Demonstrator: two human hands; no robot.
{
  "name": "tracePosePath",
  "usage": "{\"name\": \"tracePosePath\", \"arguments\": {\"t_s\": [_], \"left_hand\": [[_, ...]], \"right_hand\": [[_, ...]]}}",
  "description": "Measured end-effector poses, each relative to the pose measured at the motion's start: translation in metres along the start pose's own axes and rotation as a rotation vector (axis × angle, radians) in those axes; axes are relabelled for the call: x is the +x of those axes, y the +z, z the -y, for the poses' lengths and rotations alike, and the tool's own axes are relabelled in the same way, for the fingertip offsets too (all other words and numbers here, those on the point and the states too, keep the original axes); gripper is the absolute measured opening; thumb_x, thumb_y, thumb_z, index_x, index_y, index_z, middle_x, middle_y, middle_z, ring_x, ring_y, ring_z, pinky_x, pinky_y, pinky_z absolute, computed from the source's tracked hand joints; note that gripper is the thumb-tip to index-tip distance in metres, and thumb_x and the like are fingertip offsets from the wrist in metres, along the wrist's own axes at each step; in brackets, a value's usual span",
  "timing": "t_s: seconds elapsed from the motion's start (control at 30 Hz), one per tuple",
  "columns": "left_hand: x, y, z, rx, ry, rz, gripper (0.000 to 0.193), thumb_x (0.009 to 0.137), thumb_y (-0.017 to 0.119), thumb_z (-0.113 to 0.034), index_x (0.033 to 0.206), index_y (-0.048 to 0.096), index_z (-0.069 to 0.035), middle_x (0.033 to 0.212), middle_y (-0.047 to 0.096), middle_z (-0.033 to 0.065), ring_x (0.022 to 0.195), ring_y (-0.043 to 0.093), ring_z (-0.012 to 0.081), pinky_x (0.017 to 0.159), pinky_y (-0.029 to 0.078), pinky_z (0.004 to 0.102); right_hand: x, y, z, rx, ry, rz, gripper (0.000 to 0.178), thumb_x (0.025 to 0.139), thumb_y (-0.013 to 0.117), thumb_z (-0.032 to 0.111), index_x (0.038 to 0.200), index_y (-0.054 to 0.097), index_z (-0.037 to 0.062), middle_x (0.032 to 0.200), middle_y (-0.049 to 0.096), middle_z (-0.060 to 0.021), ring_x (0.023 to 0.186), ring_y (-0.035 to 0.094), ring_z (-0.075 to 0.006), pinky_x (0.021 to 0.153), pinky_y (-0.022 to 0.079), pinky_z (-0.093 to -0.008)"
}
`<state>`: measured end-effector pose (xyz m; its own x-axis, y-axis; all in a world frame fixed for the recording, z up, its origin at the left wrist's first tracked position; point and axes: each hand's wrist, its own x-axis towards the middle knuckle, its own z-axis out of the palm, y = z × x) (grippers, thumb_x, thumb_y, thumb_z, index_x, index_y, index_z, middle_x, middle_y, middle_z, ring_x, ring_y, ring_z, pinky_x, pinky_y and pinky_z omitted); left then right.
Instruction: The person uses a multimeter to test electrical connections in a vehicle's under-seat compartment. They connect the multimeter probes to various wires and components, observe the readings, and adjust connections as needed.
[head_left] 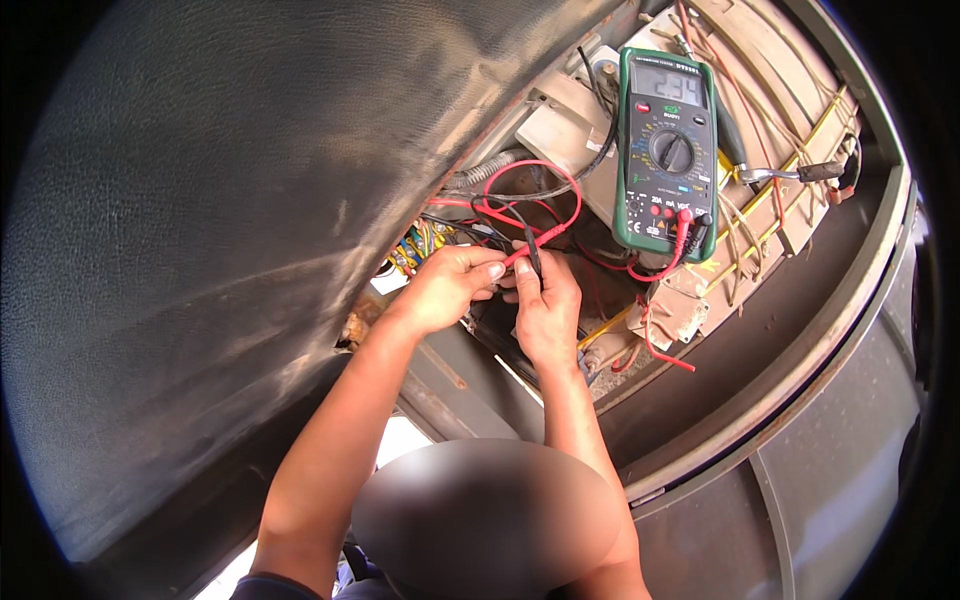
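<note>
My left hand [447,290] pinches the lower end of a red test probe [545,238], which slants up to the right. Close beside it, my right hand [546,300] is closed around a black test probe [531,238] that crosses the red one. Both probe tips are hidden by my fingers. A green-edged multimeter [668,150] lies up to the right with its display lit. The red lead [580,195] loops above my hands, and a red plug [683,222] and a black plug [704,225] sit in the meter's lower sockets.
Coloured wires on terminals [412,250] sit left of my hands. A large black padded panel [230,200] rises at left. A ratchet-like tool [790,173] lies right of the meter, among dusty cables. A curved metal rim [800,375] bounds the right side. A cut red wire [668,357] sticks out below.
</note>
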<state>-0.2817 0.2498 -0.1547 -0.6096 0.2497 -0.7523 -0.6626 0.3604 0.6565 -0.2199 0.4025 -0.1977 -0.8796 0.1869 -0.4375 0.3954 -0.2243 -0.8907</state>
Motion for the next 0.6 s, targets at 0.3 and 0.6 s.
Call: {"name": "tracePosePath", "arguments": {"t_s": [0.3,0.6], "left_hand": [[0.001,0.009,-0.011,0.342,0.063,0.119,0.021,0.102,0.065,-0.002,0.122,0.068,0.003,0.111,0.074,0.0097,0.099,0.069,0.0160,0.090,0.056,0.0300],[0.015,-0.001,0.006,0.341,-0.072,0.038,0.021,0.095,0.072,0.004,0.115,0.074,0.007,0.104,0.079,0.0134,0.094,0.073,0.0168,0.086,0.058,0.0325]], "right_hand": [[0.005,-0.004,-0.012,-0.047,0.000,-0.074,0.019,0.104,0.069,0.012,0.114,0.074,-0.0028,0.097,0.072,-0.0126,0.090,0.070,-0.0220,0.083,0.054,-0.0364],[0.005,0.001,0.001,-0.072,-0.054,-0.156,0.016,0.108,0.065,0.013,0.112,0.071,-0.0015,0.083,0.071,-0.0086,0.072,0.066,-0.0153,0.068,0.053,-0.0335]]}}
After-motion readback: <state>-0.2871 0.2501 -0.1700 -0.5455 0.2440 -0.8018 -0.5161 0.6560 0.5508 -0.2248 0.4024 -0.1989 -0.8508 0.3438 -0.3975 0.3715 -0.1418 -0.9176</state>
